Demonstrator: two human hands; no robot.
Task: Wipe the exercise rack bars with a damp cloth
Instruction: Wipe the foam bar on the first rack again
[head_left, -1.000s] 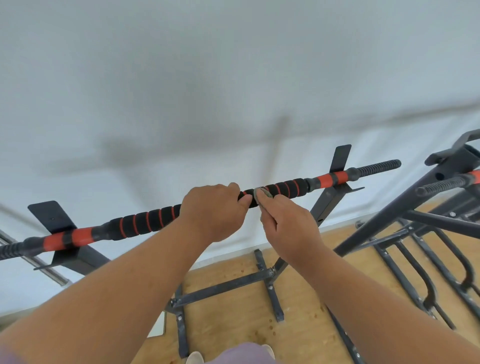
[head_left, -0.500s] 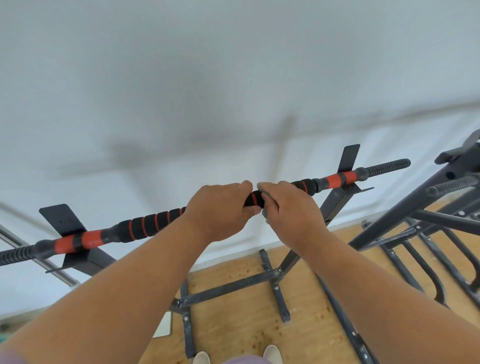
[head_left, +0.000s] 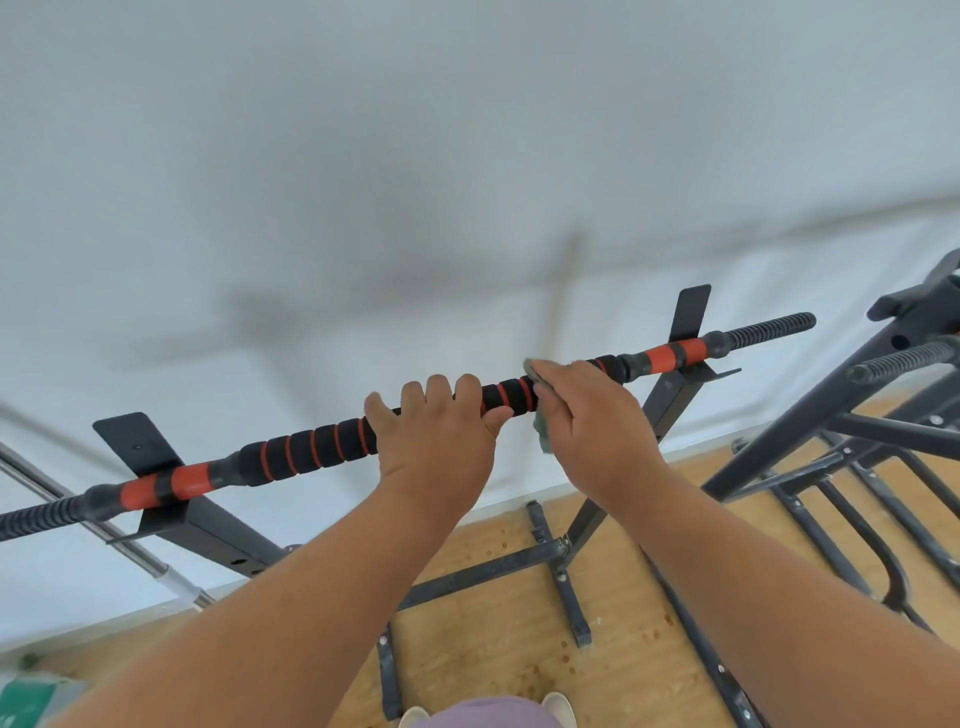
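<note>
A black foam-padded bar with red rings (head_left: 311, 447) runs across the view, resting on two dark metal brackets of the rack. My left hand (head_left: 441, 431) grips the bar near its middle, fingers curled over the top. Just to the right, my right hand (head_left: 592, 426) holds a grey cloth (head_left: 540, 426) wrapped against the bar; only the cloth's edges show above and below my fingers. The bar's red-and-black right end (head_left: 675, 356) and its ribbed tip stick out past the right bracket.
A second dark rack (head_left: 857, 395) with a ribbed bar stands at the right. The rack's base struts (head_left: 498, 569) cross the wooden floor below. A chrome tube (head_left: 104, 530) slants at the lower left. A white wall is behind. My shoes show at the bottom edge.
My right hand with the cloth has slid rightward along the bar, away from my left hand. My left hand's fingers now show curled over the top of the bar.
</note>
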